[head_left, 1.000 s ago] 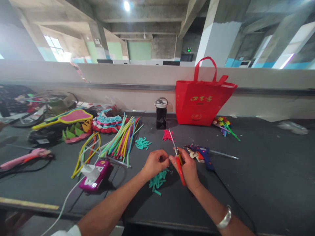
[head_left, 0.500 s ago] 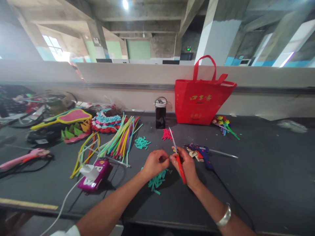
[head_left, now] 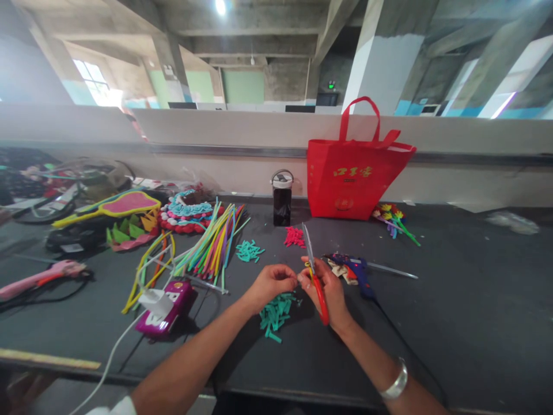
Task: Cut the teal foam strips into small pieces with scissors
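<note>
Red-handled scissors [head_left: 318, 293] rest in my right hand [head_left: 330, 291], blades pointing up and away from me. The fingertips of that hand meet those of my left hand [head_left: 273, 283], which is closed in a pinch. Whatever lies between the fingertips is too small to make out. Just below my left hand is a pile of cut teal pieces [head_left: 275, 316] on the dark table [head_left: 432, 334]. Farther back lie a smaller teal pile [head_left: 249, 251] and a pile of pinkish-red pieces [head_left: 294, 237].
A blue glue gun [head_left: 359, 272] with its cord lies to the right. Left are colourful fuzzy stems [head_left: 216, 248], a purple power strip [head_left: 166, 311] with a white cable, and a pink glue gun [head_left: 47, 279]. A dark bottle [head_left: 282, 204] and a red bag [head_left: 356, 178] stand behind.
My left hand has flattened slightly, its fingers drawn closer together. The scissors in my right hand have tilted a little, their tips shifting right.
</note>
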Motion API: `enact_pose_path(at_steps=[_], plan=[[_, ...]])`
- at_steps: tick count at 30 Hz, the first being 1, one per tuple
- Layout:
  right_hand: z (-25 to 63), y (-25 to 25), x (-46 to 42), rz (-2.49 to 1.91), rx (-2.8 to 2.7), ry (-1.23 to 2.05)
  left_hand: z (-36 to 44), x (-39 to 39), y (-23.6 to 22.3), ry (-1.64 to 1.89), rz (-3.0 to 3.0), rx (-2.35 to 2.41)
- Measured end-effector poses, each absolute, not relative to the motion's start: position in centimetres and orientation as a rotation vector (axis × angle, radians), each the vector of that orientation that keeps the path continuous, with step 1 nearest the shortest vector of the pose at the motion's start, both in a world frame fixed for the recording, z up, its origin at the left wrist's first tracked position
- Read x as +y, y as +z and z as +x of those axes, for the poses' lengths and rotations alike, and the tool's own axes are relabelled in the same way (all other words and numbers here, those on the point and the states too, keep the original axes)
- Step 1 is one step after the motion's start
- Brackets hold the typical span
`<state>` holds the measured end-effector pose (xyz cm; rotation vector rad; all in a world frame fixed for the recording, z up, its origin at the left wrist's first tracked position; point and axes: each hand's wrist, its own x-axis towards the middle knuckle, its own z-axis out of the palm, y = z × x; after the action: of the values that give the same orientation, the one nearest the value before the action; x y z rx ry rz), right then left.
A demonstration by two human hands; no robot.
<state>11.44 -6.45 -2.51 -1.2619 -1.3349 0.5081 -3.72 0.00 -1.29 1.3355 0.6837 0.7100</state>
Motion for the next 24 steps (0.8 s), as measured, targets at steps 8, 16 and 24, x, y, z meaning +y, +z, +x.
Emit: enact_pose_path(at_steps=[8,16,24], plan=[[11.4,-2.5,-6.7,-1.467,-1.543,0.123,-4.1,0.5,-0.2,0.995,0.937,0.591],[10.9,-3.3,-6.6,-1.561,-1.739,-0.035,-4.0,0.5,-0.4,1.067,0.817,0.466],[10.6,-3.1,-6.9,-1.615,-1.751,-0.084,-3.5,0.1,-0.5,1.051,0.805,0.475]])
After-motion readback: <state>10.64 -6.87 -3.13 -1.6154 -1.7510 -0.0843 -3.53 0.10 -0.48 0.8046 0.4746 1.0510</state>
